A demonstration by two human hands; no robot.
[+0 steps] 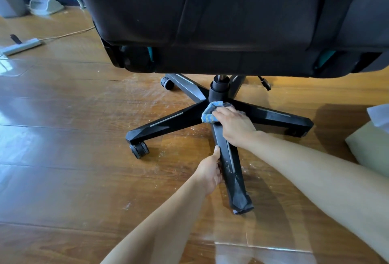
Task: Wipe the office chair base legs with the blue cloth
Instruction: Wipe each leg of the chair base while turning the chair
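A black office chair base (168, 120) with star-shaped legs stands on the wooden floor under the dark seat (210, 17). My right hand (235, 126) presses the blue cloth (209, 113) onto the hub where the legs meet, just below the central column (219, 90). My left hand (209, 170) grips the left side of the near leg (235, 177), which points toward me and carries pale dust marks. Casters show on the left leg (139, 150) and a far leg (167, 82).
Dust specks lie on the glossy wooden floor (73, 137) around the base. A power strip with a cable (22, 46) lies at the far left. A pale cushion-like object (372, 148) sits at the right edge. Grey items (45, 6) stand at the back left.
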